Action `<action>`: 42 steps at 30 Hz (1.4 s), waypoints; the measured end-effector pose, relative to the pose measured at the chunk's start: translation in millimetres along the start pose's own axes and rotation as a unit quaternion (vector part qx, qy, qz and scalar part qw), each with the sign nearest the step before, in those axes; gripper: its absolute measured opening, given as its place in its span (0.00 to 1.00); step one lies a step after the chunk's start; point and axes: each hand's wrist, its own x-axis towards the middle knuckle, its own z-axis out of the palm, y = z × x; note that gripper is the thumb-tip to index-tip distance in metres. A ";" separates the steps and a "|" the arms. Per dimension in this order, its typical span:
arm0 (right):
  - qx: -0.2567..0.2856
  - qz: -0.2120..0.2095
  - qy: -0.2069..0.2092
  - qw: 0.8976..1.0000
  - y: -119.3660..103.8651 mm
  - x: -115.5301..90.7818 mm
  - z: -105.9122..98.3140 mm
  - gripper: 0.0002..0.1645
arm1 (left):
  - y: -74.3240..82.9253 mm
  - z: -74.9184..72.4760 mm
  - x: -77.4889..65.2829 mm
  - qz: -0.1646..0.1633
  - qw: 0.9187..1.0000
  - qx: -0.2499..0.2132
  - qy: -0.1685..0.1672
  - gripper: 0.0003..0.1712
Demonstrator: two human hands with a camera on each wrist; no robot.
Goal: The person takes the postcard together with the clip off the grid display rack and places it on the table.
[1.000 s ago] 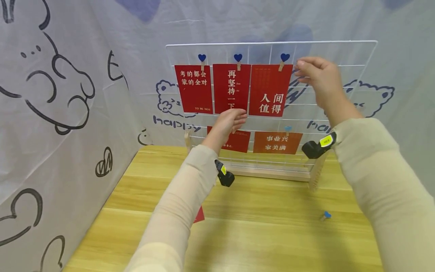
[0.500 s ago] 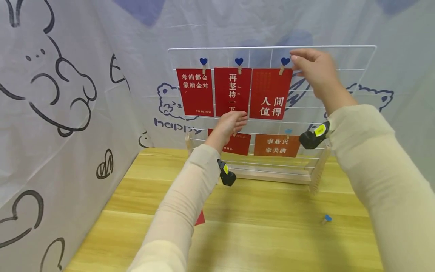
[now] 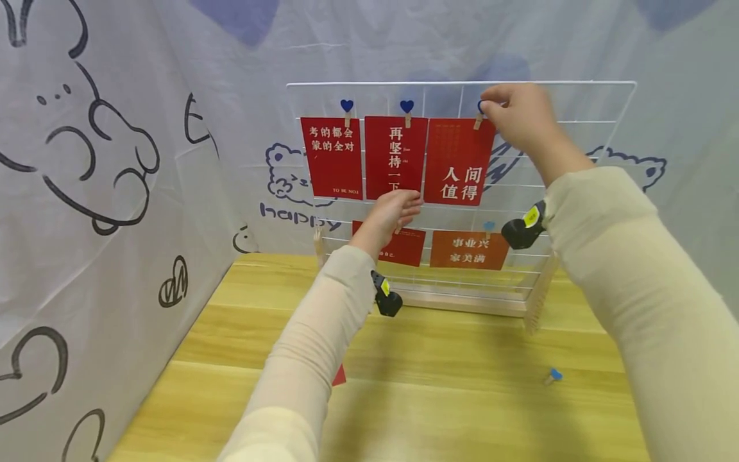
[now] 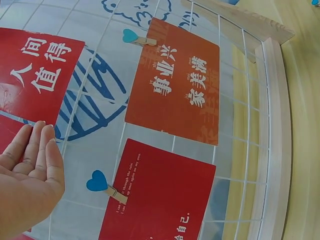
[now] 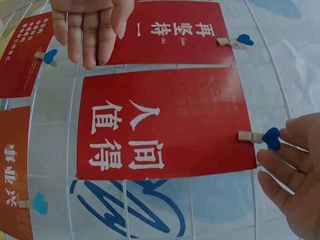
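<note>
My left hand (image 3: 388, 215) lies with extended fingers over the lower end of the middle red card (image 3: 396, 151); its palm shows in the left wrist view, and whether it touches the card I cannot tell. At the upper right, my right hand (image 3: 522, 115) pinches the dark blue heart clothespin (image 5: 271, 138) between thumb and finger. That clothespin clasps the top of a third red card (image 5: 165, 125) on the white wire grid (image 3: 577, 82). In the head view the fingertips cover most of the heart.
Another red card (image 3: 332, 157) hangs at the left. Below, a red card (image 4: 162, 195) and an orange card (image 4: 175, 82) hang from light blue heart clothespins. A loose clothespin (image 3: 553, 376) and a partly hidden red card (image 3: 339, 375) lie on the wooden table (image 3: 450, 398).
My right hand has moved left from beside the third card's upper corner onto its heart clothespin, its fingertips closing there. My left hand has stayed at the middle card.
</note>
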 end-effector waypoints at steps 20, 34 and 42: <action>-0.069 0.013 0.006 0.997 -4.4 9.4 0.0 0.21 | -0.3 3.0 5.5 -0.025 1.000 0.006 0.017 0.21; -0.028 0.036 0.016 0.999 -3.0 12.1 1.6 0.21 | -3.0 6.1 6.9 0.000 1.000 -0.004 0.014 0.20; -0.002 0.052 0.022 0.998 0.0 14.2 3.0 0.22 | -6.9 7.6 11.1 0.001 1.000 0.002 0.010 0.20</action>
